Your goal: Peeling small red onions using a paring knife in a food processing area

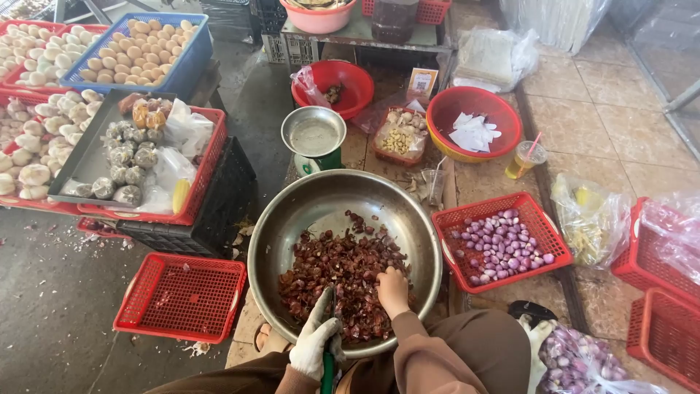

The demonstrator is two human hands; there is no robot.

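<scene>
- The shallots heaped in my steel basin look light, dry and papery-skinned; I judge they pinch best singly, at the ends.
- My right hand closes on some in the heap.
- My gloved left hand grips a green-handled knife; its blade is hard to make out.
- Peeled shallots sit in the red basket just beside.

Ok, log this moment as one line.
left hand: gloved, gripping green-handled knife | right hand: bare, in shallot skins | steel bowl
</scene>
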